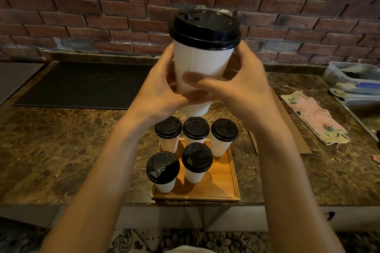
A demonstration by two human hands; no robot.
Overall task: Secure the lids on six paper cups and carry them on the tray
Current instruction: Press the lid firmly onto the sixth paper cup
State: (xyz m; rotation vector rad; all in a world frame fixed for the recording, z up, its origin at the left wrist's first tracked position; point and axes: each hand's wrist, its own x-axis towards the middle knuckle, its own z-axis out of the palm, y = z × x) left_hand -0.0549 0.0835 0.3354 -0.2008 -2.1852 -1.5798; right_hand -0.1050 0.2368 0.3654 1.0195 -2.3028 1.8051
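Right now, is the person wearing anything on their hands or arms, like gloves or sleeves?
No. The left hand and right hand have no gloves. The left forearm and right forearm are bare to the picture's edge: no sleeves, watch or bracelet. No rings show on the visible fingers.

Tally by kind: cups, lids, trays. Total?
Paper cups: 6 (5 on the wooden tray, 1 gripped by left hand and right hand)
Black lids: 6
Wooden tray: 1
Total: 13
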